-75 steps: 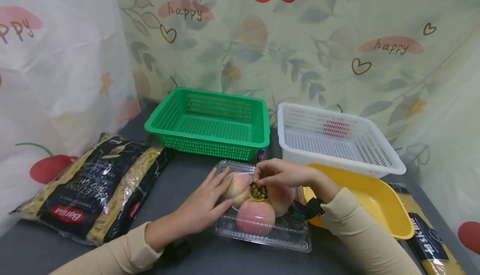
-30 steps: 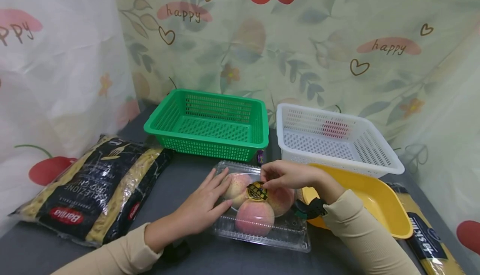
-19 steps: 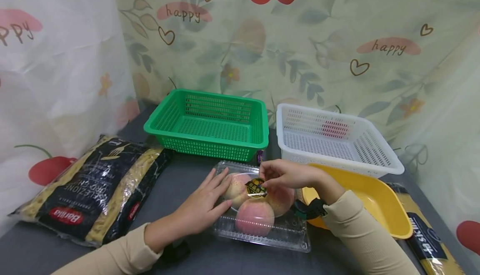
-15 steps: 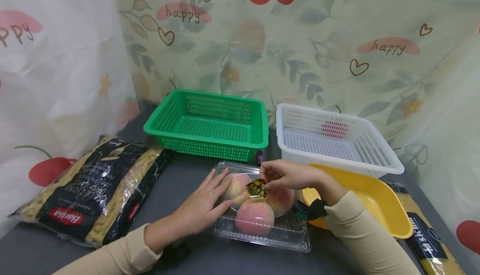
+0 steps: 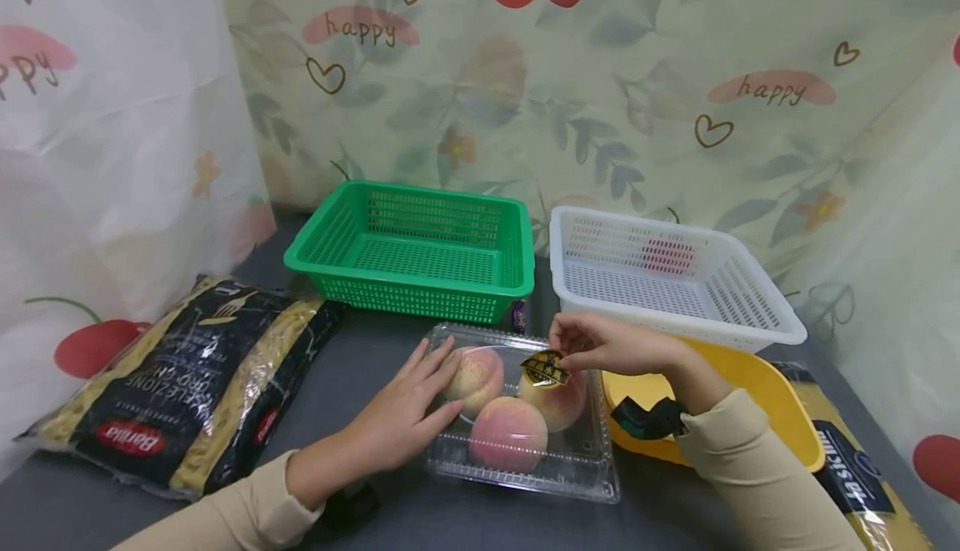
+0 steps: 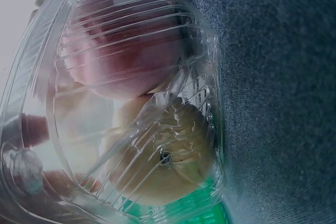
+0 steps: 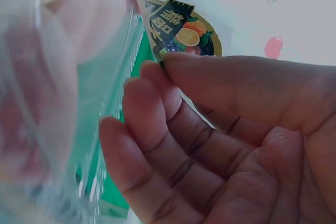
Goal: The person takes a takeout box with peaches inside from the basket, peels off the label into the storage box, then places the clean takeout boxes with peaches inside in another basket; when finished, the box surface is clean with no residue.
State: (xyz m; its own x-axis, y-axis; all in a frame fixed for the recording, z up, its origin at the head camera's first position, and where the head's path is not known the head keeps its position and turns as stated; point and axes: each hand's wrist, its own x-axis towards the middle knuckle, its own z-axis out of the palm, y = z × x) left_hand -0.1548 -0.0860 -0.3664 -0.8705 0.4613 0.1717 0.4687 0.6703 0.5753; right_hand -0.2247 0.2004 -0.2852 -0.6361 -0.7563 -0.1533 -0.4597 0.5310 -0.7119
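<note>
Right hand (image 5: 611, 343) – one sticker (image 5: 545, 369), pinched between the thumb and bent index finger. The remaining fingers curl loosely beside it. The sticker is black and gold, with printed characters and fruit artwork visible in the right wrist view. In the head view it appears over the right-hand peach; whether any edge touches the lid cannot be told.

Left hand (image 5: 405, 418) – fingers extended and spread, grasping nothing. It rests on the left side of one clear plastic container (image 5: 540, 483), which lies flat with its lid closed.

Container contents: three peaches (image 5: 510, 434), arranged as two at the rear and one at the front, all visible through the lid. Ribbed clear walls show close up in the left wrist view.

Surrounding items: two perforated baskets stand behind the container, namely one green basket (image 5: 408, 294) at rear left and one white basket (image 5: 675, 304) at rear right. One small purple item (image 5: 519, 316) lies near the green basket's right front corner; its type is not discernible. One yellow basin (image 5: 757, 388) sits in front of the white basket, partly hidden by the right forearm. Two pasta packages are present: one large black bag (image 5: 210, 384) at left, one narrower packet (image 5: 855, 468) at far right, beside the basin. All items stand on one dark grey surface (image 5: 420, 522).
</note>
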